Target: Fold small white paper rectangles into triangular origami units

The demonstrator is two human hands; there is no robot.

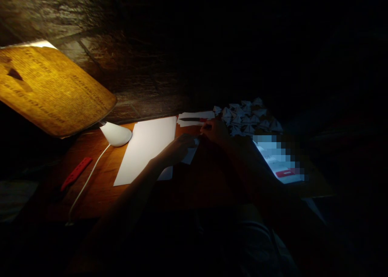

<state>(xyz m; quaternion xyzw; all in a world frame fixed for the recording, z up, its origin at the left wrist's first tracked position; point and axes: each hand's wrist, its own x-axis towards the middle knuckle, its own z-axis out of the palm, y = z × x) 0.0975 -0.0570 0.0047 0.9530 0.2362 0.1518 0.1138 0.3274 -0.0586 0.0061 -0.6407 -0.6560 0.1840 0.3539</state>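
In the dim head view, my left hand is closed on a small piece of white paper, part of which shows below the fingers. My right hand is just to the right, its fingers curled in a pinch near the paper's upper edge. Shadow hides what lies between those fingertips. Just beyond the hands, a knife with a dark blade and a reddish handle rests on a stack of cut white paper. Large white sheets lie under and beside my left forearm.
A lit lamp with a printed yellowish shade and white base stands at left, its white cord near a red strip-shaped object. Several folded paper pieces are piled at back right. A glowing screen lies on the wooden table.
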